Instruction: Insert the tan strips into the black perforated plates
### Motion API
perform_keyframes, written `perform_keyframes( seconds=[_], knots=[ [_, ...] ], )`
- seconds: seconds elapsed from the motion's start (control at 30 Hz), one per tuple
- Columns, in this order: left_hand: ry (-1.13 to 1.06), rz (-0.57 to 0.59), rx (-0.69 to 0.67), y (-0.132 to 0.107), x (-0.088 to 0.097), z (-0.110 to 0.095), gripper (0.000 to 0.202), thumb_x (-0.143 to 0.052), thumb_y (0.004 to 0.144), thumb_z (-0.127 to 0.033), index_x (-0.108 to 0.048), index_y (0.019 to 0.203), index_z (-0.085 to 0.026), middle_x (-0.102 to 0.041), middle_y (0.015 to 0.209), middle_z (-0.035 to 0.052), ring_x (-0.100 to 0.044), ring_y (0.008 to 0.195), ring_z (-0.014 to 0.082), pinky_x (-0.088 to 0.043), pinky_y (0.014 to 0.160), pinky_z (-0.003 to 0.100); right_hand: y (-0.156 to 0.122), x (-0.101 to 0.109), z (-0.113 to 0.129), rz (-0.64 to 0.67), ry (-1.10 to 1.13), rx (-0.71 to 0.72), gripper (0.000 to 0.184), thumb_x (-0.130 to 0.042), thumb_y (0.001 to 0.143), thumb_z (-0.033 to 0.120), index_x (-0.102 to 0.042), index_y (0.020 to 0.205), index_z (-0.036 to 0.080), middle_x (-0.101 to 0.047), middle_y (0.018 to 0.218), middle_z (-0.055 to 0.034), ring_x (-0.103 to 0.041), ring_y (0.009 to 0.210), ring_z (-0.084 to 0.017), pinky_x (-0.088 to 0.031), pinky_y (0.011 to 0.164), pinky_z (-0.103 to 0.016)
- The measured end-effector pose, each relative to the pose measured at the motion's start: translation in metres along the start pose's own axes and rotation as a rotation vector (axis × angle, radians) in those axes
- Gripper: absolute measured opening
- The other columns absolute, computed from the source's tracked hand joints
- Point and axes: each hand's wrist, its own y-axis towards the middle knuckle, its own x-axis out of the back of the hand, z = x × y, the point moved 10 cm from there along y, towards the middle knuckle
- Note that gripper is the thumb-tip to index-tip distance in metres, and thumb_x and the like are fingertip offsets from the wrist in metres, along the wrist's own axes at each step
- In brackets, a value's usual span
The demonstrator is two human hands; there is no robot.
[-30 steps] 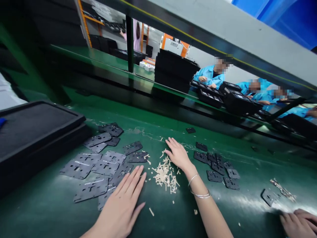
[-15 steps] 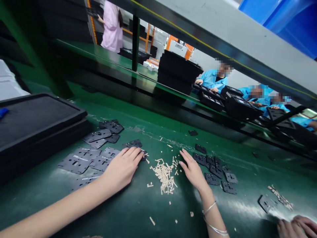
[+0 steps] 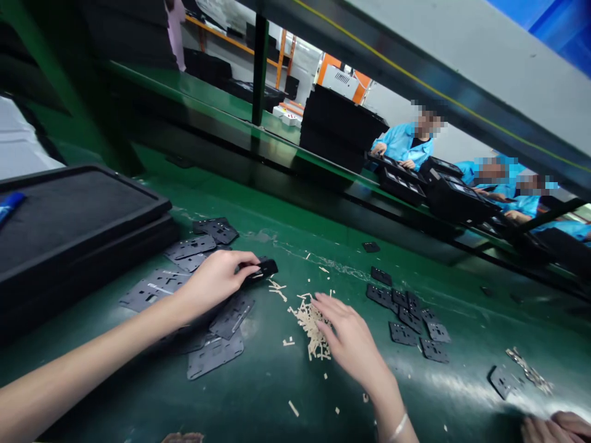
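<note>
Overlapping beside the left forearm, dark plates lie on the tabletop, presumably grouped for easy reach. The right hand, fingers extended and thumb apart, covers the right edge of a pale strip pile; contact cannot be determined. The pile sits between both hands, likely for shared access. Farther out, the left hand is clamped on a small black plate, apparently edge-gripped to leave its face uncovered. Well beyond, a blue-sleeved co-worker has hands at a black tray.

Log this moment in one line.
left hand: holding black plate | right hand: at pale strips | around: other plates, green bench
</note>
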Motion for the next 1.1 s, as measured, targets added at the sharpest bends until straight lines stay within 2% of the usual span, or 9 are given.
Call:
perform_keyframes(
  seconds=[0.2, 0.33, 0.5, 0.57, 0.63, 0.7, 0.87, 1.0, 1.1],
  knots=[
    [-0.043, -0.115, -0.008, 0.002, 0.020, 0.009, 0.021, -0.045, 0.083, -0.030, -0.061, 0.082, -0.018, -0.067, 0.081, 0.0011, -0.059, 0.071, 0.0165, -0.043, 0.067, 0.024, 0.064, -0.032, 0.055, 0.037, -0.088, 0.250, 0.053, -0.045, 0.086, 0.028, -0.030, 0.136, 0.016, -0.024, 0.145, -0.0072, -0.019, 0.134, -0.020, -0.026, 0.107, -0.041],
    [0.132, -0.134, -0.182, 0.000, 0.013, -0.002, 0.023, -0.039, 0.085, -0.021, -0.061, 0.083, -0.016, -0.065, 0.086, 0.0050, -0.058, 0.081, 0.0186, -0.043, 0.073, 0.028, 0.057, -0.046, 0.064, 0.113, -0.108, 0.309, 0.056, -0.046, 0.087, 0.030, -0.027, 0.137, 0.017, -0.024, 0.145, -0.0046, -0.017, 0.134, -0.019, -0.023, 0.108, -0.042],
    [0.196, -0.066, -0.286, 0.005, -0.005, -0.013, 0.027, -0.036, 0.086, -0.019, -0.063, 0.087, -0.017, -0.066, 0.085, 0.0055, -0.059, 0.082, 0.0194, -0.043, 0.075, 0.030, 0.000, -0.025, 0.031, 0.161, -0.009, 0.191, 0.048, -0.045, 0.088, 0.025, -0.034, 0.134, 0.030, -0.038, 0.138, 0.0036, -0.032, 0.129, -0.017, -0.029, 0.106, -0.040],
    [0.068, -0.052, -0.242, 0.011, -0.005, -0.011, 0.025, -0.039, 0.085, -0.021, -0.063, 0.091, -0.018, -0.066, 0.089, 0.0043, -0.060, 0.083, 0.0182, -0.044, 0.075, 0.028, -0.007, -0.003, 0.001, 0.044, 0.061, 0.057, 0.042, -0.039, 0.090, 0.026, -0.037, 0.132, 0.032, -0.048, 0.131, 0.0046, -0.043, 0.122, -0.014, -0.037, 0.102, -0.035],
    [-0.043, -0.029, -0.180, 0.019, -0.005, -0.008, 0.023, -0.041, 0.084, -0.022, -0.063, 0.091, -0.018, -0.067, 0.090, 0.0031, -0.060, 0.082, 0.0175, -0.044, 0.072, 0.026, 0.004, 0.018, -0.030, -0.138, 0.090, -0.049, 0.039, -0.035, 0.092, 0.028, -0.040, 0.130, 0.029, -0.051, 0.129, 0.0023, -0.046, 0.119, -0.014, -0.039, 0.099, -0.033],
    [-0.082, -0.013, -0.125, 0.024, -0.006, -0.005, 0.022, -0.043, 0.082, -0.022, -0.063, 0.089, -0.018, -0.068, 0.087, 0.0024, -0.061, 0.079, 0.0178, -0.044, 0.070, 0.026, 0.032, 0.022, -0.048, -0.201, 0.046, -0.063, 0.040, -0.035, 0.091, 0.031, -0.041, 0.130, 0.026, -0.044, 0.135, 0.0002, -0.040, 0.124, -0.015, -0.033, 0.104, -0.035],
    [-0.034, -0.027, -0.063, 0.035, -0.008, 0.007, 0.022, -0.043, 0.080, -0.021, -0.063, 0.091, -0.020, -0.068, 0.090, 0.0029, -0.061, 0.082, 0.0199, -0.043, 0.069, 0.027, 0.093, -0.007, -0.049, -0.049, -0.051, -0.006, 0.055, -0.043, 0.087, 0.039, -0.031, 0.136, 0.017, -0.027, 0.144, -0.0060, -0.021, 0.133, -0.019, -0.022, 0.108, -0.040],
    [-0.046, -0.027, -0.070, 0.055, -0.021, 0.010, 0.023, -0.044, 0.080, -0.017, -0.063, 0.094, -0.019, -0.068, 0.089, 0.0046, -0.061, 0.082, 0.0201, -0.043, 0.072, 0.028, 0.055, -0.017, -0.014, 0.056, 0.012, 0.136, 0.053, -0.043, 0.087, 0.041, -0.029, 0.136, 0.025, -0.026, 0.144, -0.0021, -0.018, 0.134, -0.019, -0.018, 0.109, -0.043],
    [-0.006, -0.018, -0.078, 0.071, -0.036, 0.001, 0.023, -0.046, 0.079, -0.013, -0.064, 0.094, -0.018, -0.068, 0.083, 0.0050, -0.062, 0.078, 0.0193, -0.044, 0.071, 0.028, 0.014, -0.021, -0.012, 0.097, 0.096, 0.156, 0.053, -0.042, 0.088, 0.040, -0.025, 0.137, 0.031, -0.031, 0.142, 0.0006, -0.023, 0.132, -0.019, -0.024, 0.108, -0.043]
  ],
)
